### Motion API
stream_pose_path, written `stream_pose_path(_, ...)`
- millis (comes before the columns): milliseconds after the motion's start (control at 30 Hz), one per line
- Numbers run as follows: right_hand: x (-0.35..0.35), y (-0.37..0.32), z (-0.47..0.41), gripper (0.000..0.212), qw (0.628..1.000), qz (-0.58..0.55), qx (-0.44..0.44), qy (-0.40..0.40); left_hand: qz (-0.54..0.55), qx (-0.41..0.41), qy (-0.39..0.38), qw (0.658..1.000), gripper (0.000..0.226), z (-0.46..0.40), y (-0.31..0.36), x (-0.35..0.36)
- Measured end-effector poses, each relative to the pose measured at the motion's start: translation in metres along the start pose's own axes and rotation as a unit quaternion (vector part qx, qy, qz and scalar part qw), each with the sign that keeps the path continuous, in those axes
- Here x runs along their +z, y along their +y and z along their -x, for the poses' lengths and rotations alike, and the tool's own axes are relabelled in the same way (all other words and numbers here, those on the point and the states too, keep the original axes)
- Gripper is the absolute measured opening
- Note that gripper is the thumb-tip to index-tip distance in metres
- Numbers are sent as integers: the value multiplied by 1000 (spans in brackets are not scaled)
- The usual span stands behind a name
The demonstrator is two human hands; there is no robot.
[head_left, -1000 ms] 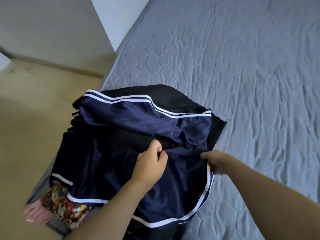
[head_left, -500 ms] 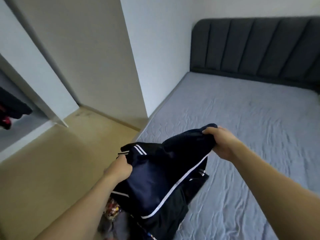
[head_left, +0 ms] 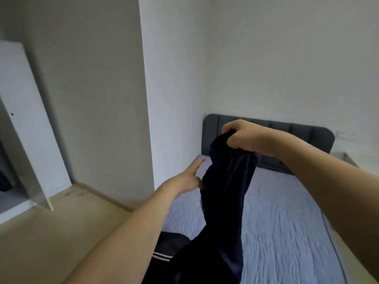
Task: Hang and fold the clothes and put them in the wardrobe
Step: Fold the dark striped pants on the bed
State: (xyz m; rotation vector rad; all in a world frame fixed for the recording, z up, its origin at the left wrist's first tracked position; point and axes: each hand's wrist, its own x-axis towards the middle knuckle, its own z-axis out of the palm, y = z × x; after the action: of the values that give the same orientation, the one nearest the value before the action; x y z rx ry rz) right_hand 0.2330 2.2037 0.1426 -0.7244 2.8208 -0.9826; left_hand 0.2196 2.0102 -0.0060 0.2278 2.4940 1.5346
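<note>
Above the bed (head_left: pixel 287 232), at about one o'clock from the middle of our view, our right hand (head_left: pixel 244 136) is gripping the bunched top of a dark navy garment (head_left: pixel 225 191), with the fingers curled tight round the cloth. We are holding that garment up in the air, so it is hanging down in a long twisted column toward six o'clock, where its lower part is trailing out of sight at the bottom edge. Our left hand (head_left: pixel 185 179) is reaching in at about nine o'clock of the hanging cloth, thumb stretched out straight; its fingers are lying against or behind the fabric's edge, and we cannot tell whether they are pinching it or merely touching. Down at about seven o'clock from the garment, a dark piece with white stripes (head_left: pixel 162 257) is lying at the near corner of the bed, partly hidden by our left forearm. At twelve o'clock, behind our right hand, a dark padded headboard (head_left: pixel 307 136) is standing against the pale wall (head_left: pixel 287 58). Far over at nine o'clock, a white wardrobe panel (head_left: pixel 26 119) is standing on the beige floor (head_left: pixel 51 242), with something dark showing inside at the frame's edge.
</note>
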Motion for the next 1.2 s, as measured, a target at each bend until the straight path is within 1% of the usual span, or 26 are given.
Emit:
stream_pose_path(67,-28,-4,21,23,998,46,-24,40,-3,43,-33,999,98,3,33,21)
stream_pose_path(100,-43,-4,32,25,996,53,-35,60,-12,55,-33,998,95,5,48,30)
stream_pose_path(133,-57,-1,43,27,994,54,-46,80,-29,74,-14,997,90,7,63,39)
stream_pose_path(200,-84,10,65,28,990,46,-66,113,-88,117,61,987,83,13,93,53)
stream_pose_path(233,-97,18,76,28,988,38,-77,129,-95,139,87,982,81,16,109,61)
stream_pose_path(267,-108,26,86,27,985,30,-89,145,-84,158,94,979,75,20,124,70)
stream_pose_path(300,-120,34,96,27,982,22,-99,161,-70,168,74,981,65,24,141,81)
stream_pose_path(333,-130,44,106,26,978,20,-109,179,-66,162,40,984,52,28,155,94)
stream_pose_path(400,-148,68,125,24,967,31,-118,222,-90,105,-20,990,32,38,177,119)
stream_pose_path(433,-155,83,133,23,962,39,-115,244,-112,75,-41,990,25,41,183,129)
stream_pose_path(500,-168,112,150,21,956,63,-92,270,-161,22,-48,986,25,49,190,142)
stream_pose_path(567,-175,139,163,19,963,113,-52,240,-233,-12,-28,972,31,59,201,150)
stream_pose_path(633,-180,158,170,16,967,196,5,159,-311,-36,-3,950,31,64,216,153)
stream_pose_path(700,-187,171,174,4,962,250,66,86,-356,-42,22,933,36,65,235,155)
stream_pose_path(733,-191,176,176,11,960,257,94,58,-353,-34,29,935,40,63,244,156)
stream_pose_path(800,-202,183,180,34,957,255,140,9,-327,-14,32,944,48,53,258,161)
stream_pose_path(867,-208,191,181,47,944,265,187,-60,-333,-13,8,943,47,36,265,168)
stream_pose_path(900,-209,195,178,48,931,269,224,-98,-354,-28,-7,935,43,24,264,172)
stream_pose_path(967,-208,206,166,39,906,275,283,-155,-426,-76,-46,900,44,-7,254,180)
stream_pose_path(1000,-204,213,159,31,900,274,295,-169,-460,-97,-69,880,42,-25,245,184)
stream_pose_path(1067,-192,231,137,5,912,263,275,-150,-513,-118,-93,845,29,-66,222,195)
stream_pose_path(1100,-183,244,122,13,917,268,261,-138,-540,-113,-80,830,21,-87,208,200)
stream_pose_path(1133,-174,256,109,19,914,287,255,-129,-572,-101,-52,812,13,-106,195,202)
stream_pose_path(1167,-163,269,95,21,909,316,250,-108,-602,-87,-15,794,8,-124,182,203)
stream_pose_path(1200,-154,283,81,20,910,338,233,-65,-623,-73,23,779,7,-139,173,201)
